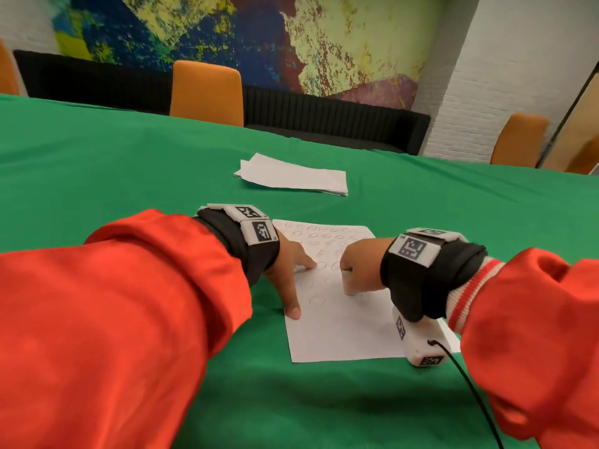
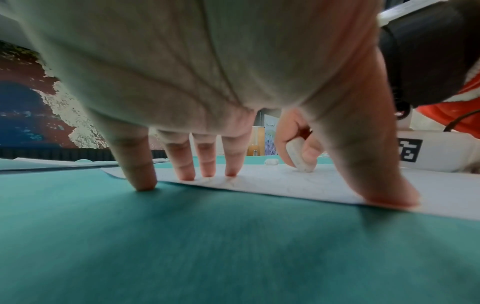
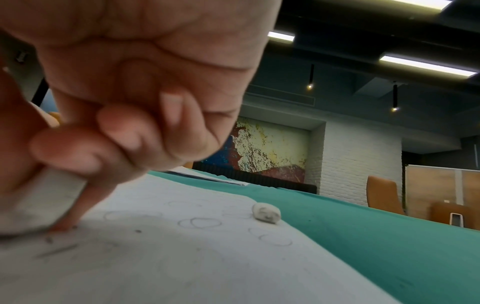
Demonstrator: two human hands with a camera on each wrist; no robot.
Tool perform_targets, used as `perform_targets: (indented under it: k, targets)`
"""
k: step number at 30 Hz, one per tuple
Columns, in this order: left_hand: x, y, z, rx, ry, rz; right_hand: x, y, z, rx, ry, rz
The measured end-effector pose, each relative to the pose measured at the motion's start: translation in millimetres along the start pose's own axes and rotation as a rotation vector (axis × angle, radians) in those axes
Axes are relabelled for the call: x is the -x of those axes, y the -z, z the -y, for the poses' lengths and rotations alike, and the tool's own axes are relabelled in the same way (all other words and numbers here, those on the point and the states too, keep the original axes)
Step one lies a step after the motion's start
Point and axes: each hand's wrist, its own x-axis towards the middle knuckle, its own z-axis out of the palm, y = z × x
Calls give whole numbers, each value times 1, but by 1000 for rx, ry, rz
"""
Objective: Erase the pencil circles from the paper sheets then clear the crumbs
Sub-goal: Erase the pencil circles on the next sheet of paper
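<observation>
Two hands worked mid-erasing on the sheet [image 1: 337, 322] at centre frame: left hand [image 1: 285, 280] fingers spread, pinning it; right hand [image 1: 359, 260] clamped round the eraser [image 1: 349, 283]. Upper circles [image 1: 324, 236] likely came next, then crumbs.

Green cloth [image 1: 129, 163] covering table. Orange chairs [image 1: 207, 92] standing along far edge, another [image 1: 518, 140] near far right corner. Black ribbed bench [image 1: 340, 121] running behind chairs. Mural [image 1: 259, 37] of blue, yellow, red patches spreading across back wall. White brick wall [image 1: 505, 59] rising at right. Strip lights [image 3: 426, 63] glowing on dark ceiling; small pendant lamps [image 3: 309, 86] hanging.
</observation>
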Motion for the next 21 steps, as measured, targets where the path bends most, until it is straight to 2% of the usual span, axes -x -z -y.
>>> perform_targets:
  k: [4,8,14,19,21]
  targets:
    - [-3,-1,2,8,-1,-11,3,2,1,-34,12,18]
    - [-3,-3,2,13,2,-18,4,10,9,-199,67,-3]
    - [-5,-7,0,22,0,-56,1,12,18,-58,49,68]
    - [-6,-8,-1,11,-2,-61,12,10,32,-26,192,86]
    - [-6,-8,-1,-1,-5,-65,13,12,30,-59,197,119]
